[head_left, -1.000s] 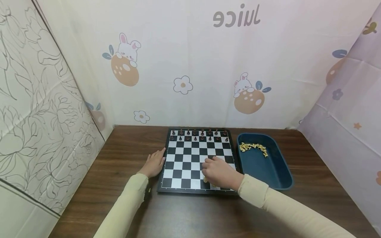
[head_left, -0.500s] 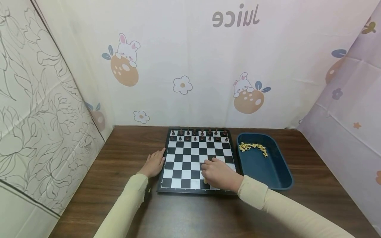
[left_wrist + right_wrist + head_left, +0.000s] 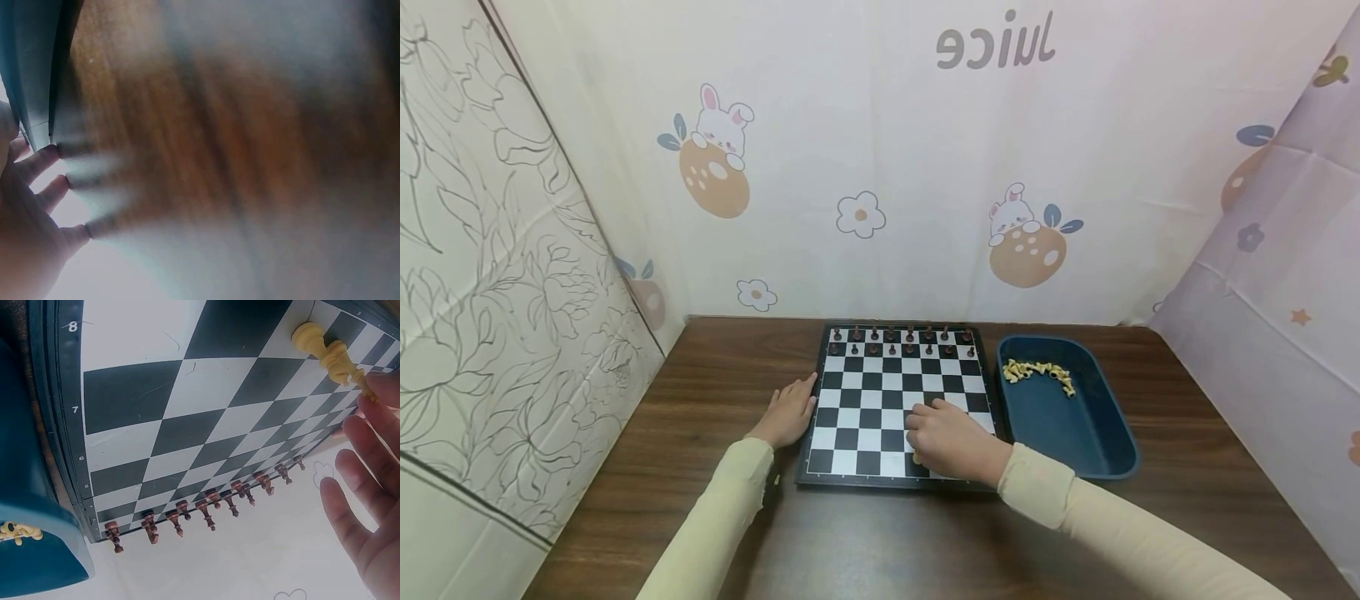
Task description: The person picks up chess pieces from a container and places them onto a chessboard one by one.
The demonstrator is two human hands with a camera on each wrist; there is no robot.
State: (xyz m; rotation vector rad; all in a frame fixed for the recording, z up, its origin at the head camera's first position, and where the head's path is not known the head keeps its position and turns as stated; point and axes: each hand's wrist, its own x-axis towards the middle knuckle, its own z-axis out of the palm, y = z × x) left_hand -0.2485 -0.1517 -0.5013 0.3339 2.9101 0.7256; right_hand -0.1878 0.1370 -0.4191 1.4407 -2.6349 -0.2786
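My right hand [image 3: 951, 437] is over the near right part of the black-and-white chessboard [image 3: 870, 397]. In the right wrist view its thumb and index finger pinch the tip of a cream chess piece [image 3: 340, 370], and the other fingers [image 3: 359, 469] are extended. A second cream piece overlaps it there, and a bit of cream shows beside the hand in the head view. My left hand [image 3: 787, 410] lies spread on the table, fingertips at the board's left edge. Dark red chess pieces [image 3: 891, 336] stand in two rows along the far side.
A dark blue tray [image 3: 1108, 433] stands close to the board's right side, with several cream chess pieces [image 3: 1037, 369] in its far part. The wooden table [image 3: 722, 358] meets a patterned curtain [image 3: 925, 250] behind the board.
My right hand has shifted very slightly left and down, and a bit of cream seen under its heel at first is now hidden. My left hand stays in place.
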